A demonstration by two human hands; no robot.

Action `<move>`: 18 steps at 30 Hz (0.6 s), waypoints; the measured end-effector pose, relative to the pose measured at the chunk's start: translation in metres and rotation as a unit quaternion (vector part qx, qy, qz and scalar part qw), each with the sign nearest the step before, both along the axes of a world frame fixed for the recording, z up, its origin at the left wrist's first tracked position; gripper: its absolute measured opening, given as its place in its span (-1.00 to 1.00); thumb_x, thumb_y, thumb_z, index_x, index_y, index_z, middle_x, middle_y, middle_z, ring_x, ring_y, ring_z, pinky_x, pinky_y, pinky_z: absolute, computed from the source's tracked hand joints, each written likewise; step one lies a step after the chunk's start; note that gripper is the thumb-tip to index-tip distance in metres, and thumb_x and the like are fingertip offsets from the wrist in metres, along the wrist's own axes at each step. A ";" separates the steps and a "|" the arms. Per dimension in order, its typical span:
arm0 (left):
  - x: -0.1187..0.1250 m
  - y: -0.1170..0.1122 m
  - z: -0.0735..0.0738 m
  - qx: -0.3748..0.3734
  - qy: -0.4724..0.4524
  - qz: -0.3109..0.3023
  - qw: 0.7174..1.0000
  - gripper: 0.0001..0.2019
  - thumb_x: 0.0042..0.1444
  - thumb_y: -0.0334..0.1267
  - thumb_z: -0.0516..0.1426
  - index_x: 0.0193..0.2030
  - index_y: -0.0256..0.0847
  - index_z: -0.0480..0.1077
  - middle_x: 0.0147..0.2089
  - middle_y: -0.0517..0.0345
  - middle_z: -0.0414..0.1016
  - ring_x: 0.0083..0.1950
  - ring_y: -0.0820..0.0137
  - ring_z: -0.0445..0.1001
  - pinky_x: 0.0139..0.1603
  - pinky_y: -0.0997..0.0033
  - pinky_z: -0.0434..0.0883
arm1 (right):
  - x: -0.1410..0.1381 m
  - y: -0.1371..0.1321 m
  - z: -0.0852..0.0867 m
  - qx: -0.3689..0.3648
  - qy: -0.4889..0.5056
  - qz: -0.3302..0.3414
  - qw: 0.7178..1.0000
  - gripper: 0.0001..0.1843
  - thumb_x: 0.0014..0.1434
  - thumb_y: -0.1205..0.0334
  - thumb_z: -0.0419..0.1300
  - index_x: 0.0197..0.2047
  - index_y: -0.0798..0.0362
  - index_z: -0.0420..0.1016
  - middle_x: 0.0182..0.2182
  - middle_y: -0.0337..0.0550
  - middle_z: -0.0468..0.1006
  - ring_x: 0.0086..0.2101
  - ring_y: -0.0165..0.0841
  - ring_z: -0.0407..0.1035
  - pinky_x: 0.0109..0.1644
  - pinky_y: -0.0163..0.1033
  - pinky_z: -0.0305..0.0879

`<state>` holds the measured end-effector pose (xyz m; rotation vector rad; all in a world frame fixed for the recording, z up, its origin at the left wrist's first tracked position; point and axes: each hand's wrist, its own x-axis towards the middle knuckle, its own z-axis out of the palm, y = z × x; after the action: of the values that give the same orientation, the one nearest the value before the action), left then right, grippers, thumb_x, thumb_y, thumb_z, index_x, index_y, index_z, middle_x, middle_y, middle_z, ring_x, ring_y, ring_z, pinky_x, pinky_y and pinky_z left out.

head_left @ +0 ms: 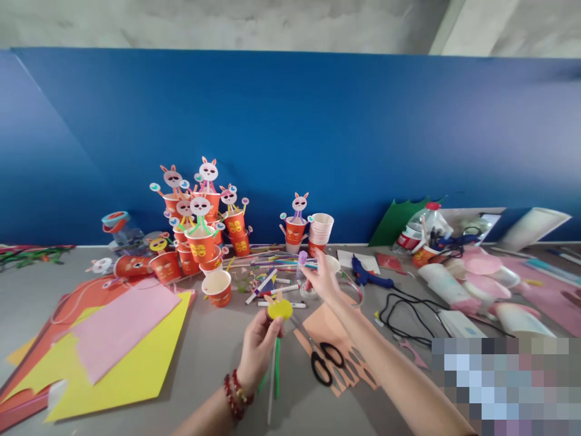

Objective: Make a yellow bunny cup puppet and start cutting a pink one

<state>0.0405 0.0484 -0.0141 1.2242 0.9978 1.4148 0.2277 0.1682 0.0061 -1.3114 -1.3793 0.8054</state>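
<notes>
My left hand (259,342) is closed on a yellow paper rabbit head (280,309) with small pink ears. Green and white strips (276,369) hang below the head, partly hidden by my fingers. Farther off, my right hand (323,278) reaches over the middle of the table with its fingers apart. A small purple-topped item (302,259) stands just left of its fingertips; whether they touch is unclear. Black-handled scissors (321,358) lie between my forearms on peach paper sheets (313,321). Several markers (281,304) lie scattered beyond my left hand.
Red paper cups (202,249) with rabbit figures are grouped at back left. A cup stack (321,230) stands near the blue partition (290,133). Coloured sheets (158,357) cover the left. To the right are a blue glue gun (370,275), its black cord and white-and-pink rolls (447,287).
</notes>
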 end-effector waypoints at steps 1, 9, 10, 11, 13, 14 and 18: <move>0.000 -0.001 0.000 0.003 0.001 0.000 1.000 -0.66 0.17 0.03 0.22 -0.38 -0.24 0.41 -0.50 0.23 0.37 -0.44 0.47 0.30 -0.38 0.49 0.27 | -0.005 0.007 -0.002 -0.002 -0.008 -0.006 1.000 -0.21 0.13 0.16 0.25 0.37 0.03 0.07 -0.17 0.00 0.63 -0.72 -0.41 0.40 -0.69 -0.31 0.33; 0.000 -0.002 0.002 0.028 -0.019 0.005 0.999 -0.65 0.20 0.02 0.20 -0.41 -0.24 0.39 -0.52 0.23 0.36 -0.46 0.48 0.29 -0.39 0.50 0.28 | -0.023 0.009 0.000 0.029 -0.077 -0.059 0.995 -0.35 0.15 0.28 0.16 0.31 0.05 0.18 -0.11 0.03 0.63 -0.60 -0.33 0.48 -0.54 -0.26 0.42; -0.001 -0.002 0.004 0.030 -0.031 0.015 0.999 -0.67 0.20 0.02 0.20 -0.38 -0.23 0.41 -0.50 0.22 0.38 -0.45 0.47 0.31 -0.37 0.49 0.30 | -0.022 0.002 0.006 0.044 -0.089 -0.054 0.994 -0.35 0.16 0.24 0.18 0.32 0.04 0.18 -0.09 0.03 0.63 -0.47 -0.27 0.54 -0.43 -0.23 0.47; -0.003 -0.002 0.006 0.032 -0.048 0.028 0.998 -0.69 0.20 0.01 0.20 -0.32 -0.23 0.44 -0.46 0.20 0.43 -0.42 0.45 0.35 -0.34 0.48 0.34 | -0.021 -0.007 0.013 0.060 -0.100 -0.043 0.992 -0.33 0.16 0.21 0.21 0.33 0.06 0.18 -0.08 0.04 0.62 -0.33 -0.21 0.56 -0.29 -0.19 0.50; -0.008 -0.001 0.011 0.037 -0.099 0.059 0.993 -0.72 0.18 -0.03 0.23 -0.15 -0.21 0.50 -0.29 0.09 0.54 -0.27 0.37 0.47 -0.18 0.42 0.42 | -0.020 -0.032 0.027 0.107 -0.147 0.024 0.983 -0.27 0.21 0.14 0.22 0.38 0.10 0.11 -0.16 0.00 0.63 -0.19 -0.14 0.54 -0.09 -0.11 0.47; -0.011 -0.001 0.014 0.039 -0.128 0.067 0.989 -0.71 0.17 -0.06 0.25 -0.07 -0.18 0.52 -0.16 0.03 0.57 -0.13 0.30 0.50 -0.06 0.38 0.43 | -0.020 -0.047 0.032 0.123 -0.159 0.074 0.977 -0.28 0.28 0.13 0.15 0.42 0.10 0.04 -0.18 -0.02 0.63 -0.18 -0.15 0.53 -0.05 -0.09 0.45; -0.018 0.000 0.026 0.029 -0.220 -0.005 0.975 -0.66 0.09 -0.17 0.30 0.02 -0.13 0.55 0.18 -0.03 0.48 0.31 0.13 0.31 0.31 0.24 0.26 | -0.030 -0.105 0.038 0.044 -0.059 0.256 0.964 -0.33 0.39 0.12 0.08 0.47 -0.07 -0.07 -0.25 -0.18 0.57 -0.31 -0.30 0.50 -0.17 -0.19 0.49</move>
<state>0.0221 0.0482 0.0119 0.8961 0.6461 1.6241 0.1977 0.0632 0.0445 -0.9507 -1.8665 1.0034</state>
